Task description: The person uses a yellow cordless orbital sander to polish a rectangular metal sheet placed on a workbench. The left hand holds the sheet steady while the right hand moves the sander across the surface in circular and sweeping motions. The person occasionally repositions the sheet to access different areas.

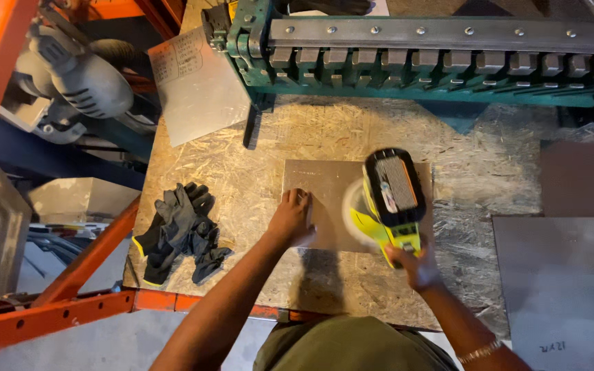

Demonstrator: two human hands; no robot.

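Fig.: head view, looking down on a chipboard bench top (256, 158). Your left hand (290, 218) lies flat on the left part of a thin metal sheet (324, 189), fingers spread and pressed down, not wrapped round anything. Your right hand (412, 264) is closed round the rear grip of a yellow-green cordless sander (390, 199); its pad sits on the sheet's middle-right, blurred, so prob. spinning. The sheet lies flat near the bench centre, its near edge just ahead of your body.

Handling, as judged: the sheet looks thin, stiff enough to stay flat, light and smooth, so likely to skate on the board under the pad w/o your left palm on it. Its edges may be sharp; press on the face, away from the rim and well clear of the pad. The sander looks top-heavy w/ the battery pack up top; hold at the rear grip as you do.

Also in view: black work gloves (180, 230) lie unworn on the bench, left of the sheet and apart from it. A second pale sheet (197, 86) rests at far left. A green bending machine (441, 55) runs along the far edge. Orange rack beams (84, 264) and a grey power tool (84, 79) stand at left; dark panels (565, 275) at right.
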